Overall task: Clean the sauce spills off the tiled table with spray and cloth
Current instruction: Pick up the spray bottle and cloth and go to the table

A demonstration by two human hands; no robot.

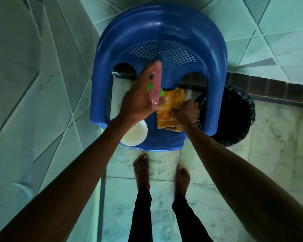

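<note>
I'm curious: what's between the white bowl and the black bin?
Head view: the orange cloth, gripped by the right hand, on the blue chair.

both arms (77, 172) bare, no sleeves, black leggings (142, 215) at bottom center of frame, barefoot (141, 165)

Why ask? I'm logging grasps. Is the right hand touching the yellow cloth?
Touching. The head view shows the right hand with fingers curled over the right edge of the yellow cloth, no gap, on the blue chair.
</note>
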